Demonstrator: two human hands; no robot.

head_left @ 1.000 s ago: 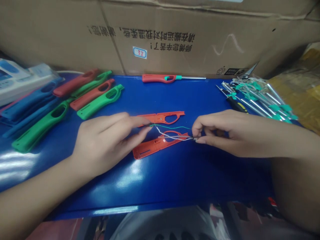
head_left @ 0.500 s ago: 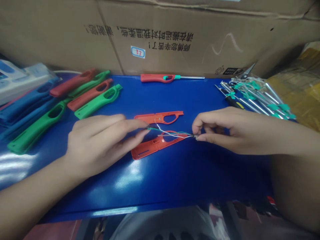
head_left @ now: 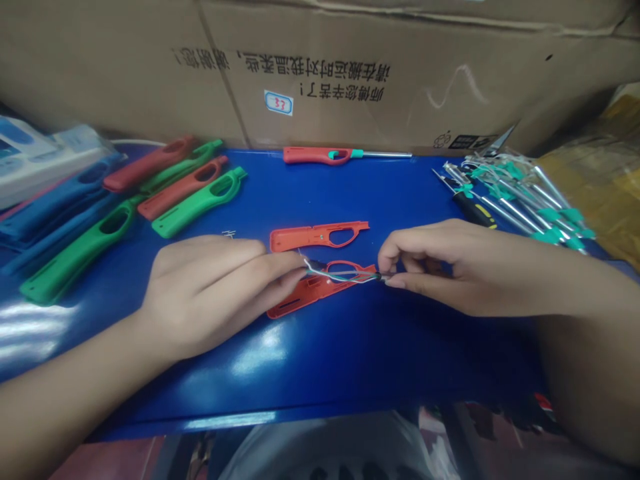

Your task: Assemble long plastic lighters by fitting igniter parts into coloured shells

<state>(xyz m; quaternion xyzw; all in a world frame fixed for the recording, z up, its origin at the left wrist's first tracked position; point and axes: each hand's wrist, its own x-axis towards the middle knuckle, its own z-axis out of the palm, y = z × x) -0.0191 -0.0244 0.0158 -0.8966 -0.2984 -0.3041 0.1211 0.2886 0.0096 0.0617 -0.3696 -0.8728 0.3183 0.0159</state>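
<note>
A bundle of thin white and green wires [head_left: 345, 278], with a pale thin tube alongside, stretches between both hands. My left hand [head_left: 215, 293] pinches its left end, where a small dark part shows at the fingertips. My right hand [head_left: 435, 267] is closed on the other end, at a black sleeve; whatever lies deeper in the fingers is hidden. Beneath the wires rests an orange-red lighter shell half [head_left: 287, 304], inner side up, partly covered by my left fingers. Just behind it lies a second orange-red shell half [head_left: 295, 239].
Red and green shells [head_left: 200, 202] and blue shells [head_left: 55, 207] are piled at left. An assembled red lighter [head_left: 310, 155] lies before a cardboard box [head_left: 320, 120]. Metal lighter tubes with teal parts [head_left: 520, 200] and a black-yellow tool [head_left: 475, 209] are at right on the blue table [head_left: 380, 367].
My left fingertips have shifted slightly right and down, nearer my right hand, with the wires bunching closer together. My right hand has moved a little left, still pinching its end.
</note>
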